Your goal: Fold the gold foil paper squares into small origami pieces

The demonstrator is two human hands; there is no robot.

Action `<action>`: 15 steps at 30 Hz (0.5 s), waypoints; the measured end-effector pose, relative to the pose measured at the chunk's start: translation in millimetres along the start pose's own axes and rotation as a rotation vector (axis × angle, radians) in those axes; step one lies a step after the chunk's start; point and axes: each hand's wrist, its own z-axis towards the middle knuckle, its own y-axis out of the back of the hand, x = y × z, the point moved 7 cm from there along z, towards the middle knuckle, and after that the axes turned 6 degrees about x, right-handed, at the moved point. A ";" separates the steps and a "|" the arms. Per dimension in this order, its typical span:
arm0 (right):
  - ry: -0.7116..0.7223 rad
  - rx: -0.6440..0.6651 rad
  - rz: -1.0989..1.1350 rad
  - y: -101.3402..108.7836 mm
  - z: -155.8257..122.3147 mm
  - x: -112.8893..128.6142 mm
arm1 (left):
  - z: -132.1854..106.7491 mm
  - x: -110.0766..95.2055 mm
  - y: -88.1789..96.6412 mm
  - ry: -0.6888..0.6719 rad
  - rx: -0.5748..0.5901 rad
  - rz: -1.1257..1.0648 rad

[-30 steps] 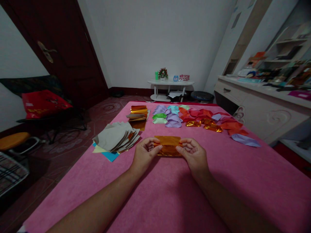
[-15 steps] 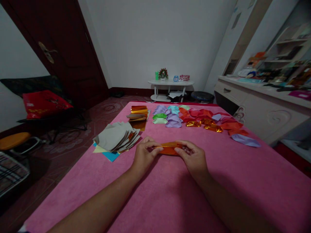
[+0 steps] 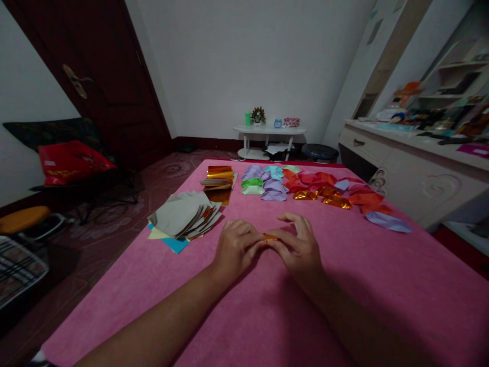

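Both my hands rest close together on the pink tablecloth (image 3: 267, 316), pressing down on a folded orange-gold foil paper (image 3: 270, 237). Only a thin sliver of the foil shows between them. My left hand (image 3: 237, 250) lies knuckles up with its fingers curled over the paper's left end. My right hand (image 3: 298, 247) covers the right end, fingers bent and pinching the foil. Most of the paper is hidden under the hands.
A fanned stack of paper sheets (image 3: 183, 220) lies left of my hands. Behind it sit gold foil sheets (image 3: 218, 178). Several folded paper pieces in purple (image 3: 273, 187), red (image 3: 317, 179), green and gold (image 3: 336, 202) line the far side. A cabinet (image 3: 412, 173) stands right.
The foil paper, held up flat between both hands, was folded down and lowered onto the cloth. My hands have closed together over it, hiding nearly all of it.
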 end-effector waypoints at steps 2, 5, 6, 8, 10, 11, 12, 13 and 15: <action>0.078 0.051 -0.100 -1.8 1.8 6.7 | -0.5 -4.0 1.3 -0.049 -0.001 0.050; 0.154 0.128 -0.150 -3.8 3.6 12.3 | -0.9 -7.3 3.5 -0.081 -0.012 0.121; 0.164 0.136 -0.168 -3.1 4.0 12.8 | -0.6 -7.6 4.1 -0.080 -0.013 0.144; 0.168 0.130 -0.204 0.4 4.9 12.0 | 0.3 -6.9 5.9 -0.068 -0.018 0.175; 0.165 0.125 -0.223 4.2 5.5 9.3 | 1.7 -5.0 7.2 -0.060 -0.013 0.165; 0.162 0.120 -0.224 6.2 5.9 7.5 | 2.3 -3.5 8.0 -0.057 -0.012 0.146; 0.158 0.111 -0.220 8.4 6.3 5.4 | 2.8 -1.5 9.1 -0.053 -0.013 0.122; 0.154 0.099 -0.212 10.5 6.8 3.4 | 3.2 0.9 10.1 -0.048 -0.016 0.098; 0.156 0.075 -0.193 14.1 8.1 0.3 | 3.7 6.5 12.1 -0.028 -0.024 0.058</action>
